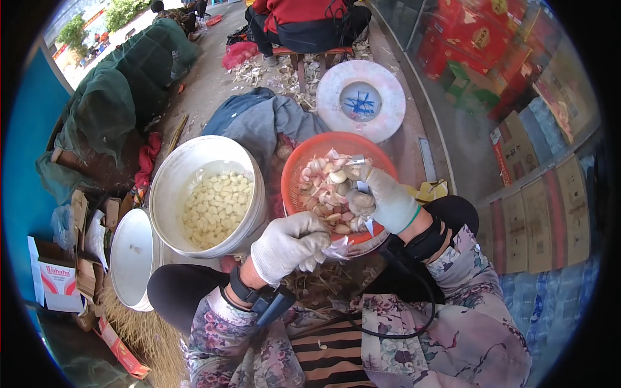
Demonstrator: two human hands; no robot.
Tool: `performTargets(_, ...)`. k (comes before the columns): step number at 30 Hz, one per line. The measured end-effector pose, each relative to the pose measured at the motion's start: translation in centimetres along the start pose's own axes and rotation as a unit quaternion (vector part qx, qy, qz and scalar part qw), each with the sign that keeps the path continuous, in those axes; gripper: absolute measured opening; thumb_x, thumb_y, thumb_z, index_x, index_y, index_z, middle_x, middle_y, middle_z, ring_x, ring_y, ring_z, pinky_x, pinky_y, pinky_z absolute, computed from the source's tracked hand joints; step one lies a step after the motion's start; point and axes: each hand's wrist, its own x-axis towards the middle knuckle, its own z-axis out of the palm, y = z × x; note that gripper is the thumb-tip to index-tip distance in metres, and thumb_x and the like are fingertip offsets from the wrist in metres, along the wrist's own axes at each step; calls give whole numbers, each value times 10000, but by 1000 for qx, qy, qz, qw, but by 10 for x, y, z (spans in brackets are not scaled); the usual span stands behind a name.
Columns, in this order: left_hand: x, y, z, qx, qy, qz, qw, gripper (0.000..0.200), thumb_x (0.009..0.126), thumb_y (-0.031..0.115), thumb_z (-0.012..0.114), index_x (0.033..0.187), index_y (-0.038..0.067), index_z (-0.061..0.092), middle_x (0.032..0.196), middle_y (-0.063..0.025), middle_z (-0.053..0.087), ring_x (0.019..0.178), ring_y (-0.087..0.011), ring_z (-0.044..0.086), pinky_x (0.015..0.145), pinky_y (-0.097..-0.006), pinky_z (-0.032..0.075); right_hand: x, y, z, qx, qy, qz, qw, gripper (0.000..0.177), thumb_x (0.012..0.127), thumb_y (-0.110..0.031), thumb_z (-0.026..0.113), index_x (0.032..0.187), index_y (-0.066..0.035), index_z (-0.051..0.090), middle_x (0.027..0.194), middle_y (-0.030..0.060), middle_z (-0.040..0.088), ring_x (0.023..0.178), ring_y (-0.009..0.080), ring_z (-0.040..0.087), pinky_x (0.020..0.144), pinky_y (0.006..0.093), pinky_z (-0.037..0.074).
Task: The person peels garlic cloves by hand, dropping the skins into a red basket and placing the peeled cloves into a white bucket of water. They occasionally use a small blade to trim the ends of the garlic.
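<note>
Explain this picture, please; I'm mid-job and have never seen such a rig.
There's no machine: one head-worn camera looks forward and down at a gloved left hand and right hand. In front are a white bucket of peeled cloves and, right of it, an orange basket of pinkish garlic. The right hand is over the basket, with a pale clove at its fingers; whether it's pinched is unclear. The left is curled, nearer the camera; its grip is hidden.

The bucket [256,207] (cloves [218,207] inside) stands left of the basket [289,181] of garlic [315,174], a cloth [275,116] behind them.
</note>
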Motion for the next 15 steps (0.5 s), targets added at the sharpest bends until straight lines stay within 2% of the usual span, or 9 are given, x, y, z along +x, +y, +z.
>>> performTargets(1,-1,0,-1,-1,-47,-13,999,51,903,31,611,934,1,637,727,-63,648,563,-104,597,510,-230,467,8,3,-3,-77,39,-26,996,263,989,-209,476,1126,-31,614,910,41,640,652,54,541,537,181,427)
performTargets(2,-1,-12,-4,45,-98,25,994,87,875,26,640,955,-5,653,786,-51,664,645,-128,623,573,-244,499,10,4,-5,-31,75,-15,997,267,991,-212,469,1112,-25,615,873,30,632,579,39,481,499,164,385)
performTargets(3,6,-30,-7,93,-142,140,976,129,856,25,653,981,-6,656,833,-59,669,709,-145,633,631,-254,509,12,0,2,17,112,-8,994,272,992,-215,462,1098,-18,617,835,20,625,507,24,421,461,147,342)
performTargets(4,9,-44,-7,139,-183,250,941,173,837,24,667,1007,-7,659,880,-67,675,772,-163,643,689,-265,520,12,-15,8,-18,32,8,999,271,990,-221,477,1087,-11,617,770,11,616,482,22,386,454,149,328)
performTargets(6,10,-56,-6,228,-225,206,925,234,817,64,686,1044,13,666,942,-87,673,854,-206,649,767,-295,518,23,-24,30,-98,62,-54,992,270,986,-229,491,1085,-11,617,670,-3,582,457,32,371,441,176,338)
performTargets(8,11,-68,-4,308,-243,181,902,262,806,131,693,1054,46,676,975,-108,671,896,-264,647,810,-335,516,30,-34,73,-146,17,-74,986,280,977,-231,517,1100,0,618,669,8,588,469,32,400,437,195,347)
performTargets(11,9,-83,-9,408,-237,140,870,334,801,297,686,1073,103,692,1007,-128,667,939,-340,635,844,-400,505,47,-38,117,-257,-54,-78,962,280,964,-217,547,1113,10,617,774,36,633,523,37,461,456,201,372)
performTargets(14,6,-83,-15,405,-214,162,874,314,804,294,679,1053,103,691,1007,-145,661,946,-344,631,841,-400,506,55,-44,102,-331,-69,-112,935,290,950,-204,572,1127,22,612,870,63,661,578,43,504,490,200,398)
performTargets(15,4,-76,-15,404,-194,179,876,287,820,285,675,1032,92,687,957,-150,674,897,-333,648,805,-386,524,50,-48,89,-340,-68,-83,934,285,929,-179,598,1135,17,617,904,70,673,641,72,548,579,222,456)
